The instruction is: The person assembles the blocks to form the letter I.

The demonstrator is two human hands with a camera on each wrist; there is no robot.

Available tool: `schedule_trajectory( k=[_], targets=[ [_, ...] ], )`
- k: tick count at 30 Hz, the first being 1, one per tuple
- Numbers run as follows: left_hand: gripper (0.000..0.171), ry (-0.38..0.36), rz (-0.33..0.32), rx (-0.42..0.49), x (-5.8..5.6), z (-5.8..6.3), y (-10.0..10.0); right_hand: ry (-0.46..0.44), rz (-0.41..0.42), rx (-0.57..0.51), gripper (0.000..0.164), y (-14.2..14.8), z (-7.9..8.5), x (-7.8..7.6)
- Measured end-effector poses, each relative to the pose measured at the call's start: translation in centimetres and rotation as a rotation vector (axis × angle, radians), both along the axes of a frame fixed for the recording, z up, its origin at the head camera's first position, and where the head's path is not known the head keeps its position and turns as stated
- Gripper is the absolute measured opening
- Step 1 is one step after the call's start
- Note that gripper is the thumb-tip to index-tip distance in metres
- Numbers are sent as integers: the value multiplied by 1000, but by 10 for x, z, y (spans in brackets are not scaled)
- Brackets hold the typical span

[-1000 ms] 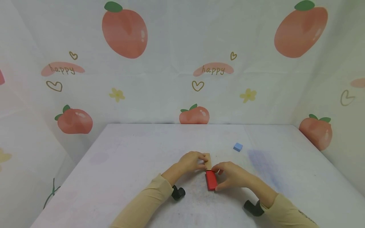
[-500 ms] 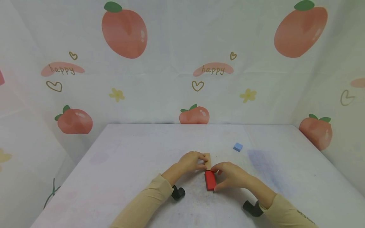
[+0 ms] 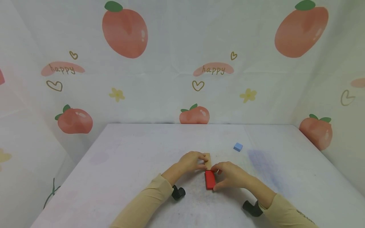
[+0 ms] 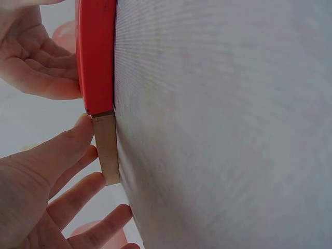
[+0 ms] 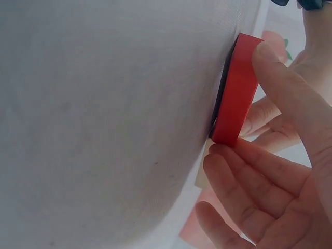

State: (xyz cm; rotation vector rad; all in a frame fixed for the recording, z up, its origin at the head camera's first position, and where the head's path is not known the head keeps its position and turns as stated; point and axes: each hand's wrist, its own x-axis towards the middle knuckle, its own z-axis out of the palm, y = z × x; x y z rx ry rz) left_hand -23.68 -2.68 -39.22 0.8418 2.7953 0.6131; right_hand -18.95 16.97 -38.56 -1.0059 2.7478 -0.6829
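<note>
In the head view, a red rectangular block (image 3: 210, 180) lies end to end with a light wooden block (image 3: 208, 161) on the white table. My left hand (image 3: 190, 161) holds the wooden block by its ends; in the left wrist view, the thumb (image 4: 78, 135) is at the corner beside the red block and a finger at the far end. My right hand (image 3: 232, 175) pinches the red block lengthwise, its thumb (image 5: 272, 62) on the near end and fingertips at the end by the wood. A dark underside shows beneath the red block in the right wrist view.
A small blue block (image 3: 238, 147) lies farther back, right of both hands. Black wrist mounts (image 3: 178, 193) sit below each wrist. A white curtain (image 3: 165, 63) with printed fruit hangs behind the table's back edge.
The red block has shifted slightly left, with my right hand following it, and now lines up more closely with the wooden block. My left hand stays in place.
</note>
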Motion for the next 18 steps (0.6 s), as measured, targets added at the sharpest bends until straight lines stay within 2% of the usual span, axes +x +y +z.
schedule_trajectory(
  k=[18],
  targets=[
    [36,-9,25,-22,0,-1,2,-27,0,-28,56,0,-2,-3]
  ],
)
